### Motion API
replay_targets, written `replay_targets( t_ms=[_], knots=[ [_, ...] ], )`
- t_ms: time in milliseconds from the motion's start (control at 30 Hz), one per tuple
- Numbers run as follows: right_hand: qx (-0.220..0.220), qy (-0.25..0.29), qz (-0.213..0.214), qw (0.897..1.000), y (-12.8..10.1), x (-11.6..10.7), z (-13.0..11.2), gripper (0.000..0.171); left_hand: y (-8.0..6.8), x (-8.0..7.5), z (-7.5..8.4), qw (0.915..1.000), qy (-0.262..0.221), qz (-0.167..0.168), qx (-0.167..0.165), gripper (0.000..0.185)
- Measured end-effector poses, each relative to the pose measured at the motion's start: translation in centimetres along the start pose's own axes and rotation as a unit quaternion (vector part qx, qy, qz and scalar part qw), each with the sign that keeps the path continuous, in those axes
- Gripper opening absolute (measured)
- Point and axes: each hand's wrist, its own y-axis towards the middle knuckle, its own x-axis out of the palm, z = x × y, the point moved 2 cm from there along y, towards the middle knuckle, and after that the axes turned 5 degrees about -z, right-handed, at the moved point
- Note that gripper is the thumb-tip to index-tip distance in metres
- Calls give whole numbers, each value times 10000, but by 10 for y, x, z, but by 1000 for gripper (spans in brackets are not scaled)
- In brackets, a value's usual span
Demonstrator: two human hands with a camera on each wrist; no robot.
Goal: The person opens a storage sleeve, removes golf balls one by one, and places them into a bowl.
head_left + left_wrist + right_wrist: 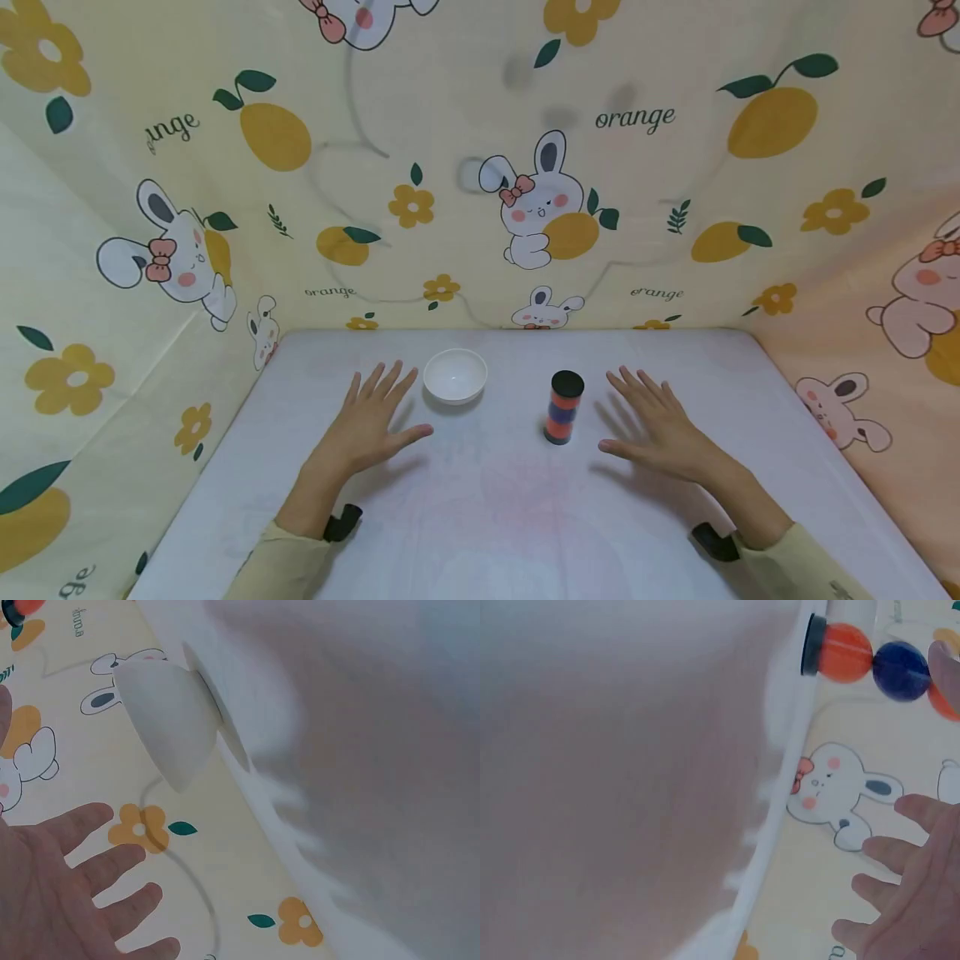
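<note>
A white bowl (455, 377) stands upright on the table, left of centre toward the back. To its right is an upright clear tube of balls (562, 408) with a black cap, holding orange and dark blue balls. My left hand (372, 423) hovers just left of the bowl, fingers spread and straight, touching nothing. On the other side, my right hand (660, 429) is held with spread fingers to the right of the tube, apart from it. The left wrist view shows the bowl (169, 720) beyond the fingers; the right wrist view has the tube (845, 652) near the thumb.
A white table (495, 517) lies under both hands. Behind it and along both sides hangs a yellowish cloth (465, 108) printed with rabbits, oranges and flowers. Dark wrist straps (343, 523) sit at the sleeve ends.
</note>
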Motion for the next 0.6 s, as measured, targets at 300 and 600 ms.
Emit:
replay_targets(
  t_ms=[300,600],
  knots=[
    [-287,148,101,9994,9,4,-16,102,9,3,11,9998,-65,-51,204,101],
    [-269,372,-30,9989,19,17,-24,100,15,3,21,9993,-155,-240,225,102]
  ],
)
